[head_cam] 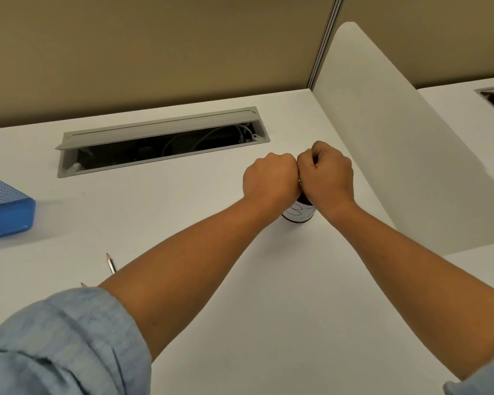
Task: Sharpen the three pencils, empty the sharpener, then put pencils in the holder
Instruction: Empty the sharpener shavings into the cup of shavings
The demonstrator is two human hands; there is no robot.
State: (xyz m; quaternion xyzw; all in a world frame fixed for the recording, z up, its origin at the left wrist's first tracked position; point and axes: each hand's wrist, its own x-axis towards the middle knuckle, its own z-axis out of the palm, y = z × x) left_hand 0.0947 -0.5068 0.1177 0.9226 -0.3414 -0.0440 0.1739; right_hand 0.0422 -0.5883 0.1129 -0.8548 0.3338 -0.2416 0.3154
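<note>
A dark cylindrical sharpener [298, 213] with a white label stands upright on the white desk [200, 212]. Only its lower part shows below my hands. My left hand [270, 178] is a closed fist against its upper left side. My right hand [325, 175] is closed over its top, with a small dark tip, seemingly a pencil end, showing between the fingers. The two fists touch each other. A sharpened pencil [110, 263] lies on the desk at lower left, partly under my left forearm. The tip of a second pencil [83, 284] peeks out beside my sleeve. A blue mesh holder [7, 208] lies at the far left edge.
An open grey cable hatch [160, 141] with wires inside is set into the desk behind my hands. A white divider panel [382, 132] rises close to the right of the sharpener. A tan partition wall backs the desk.
</note>
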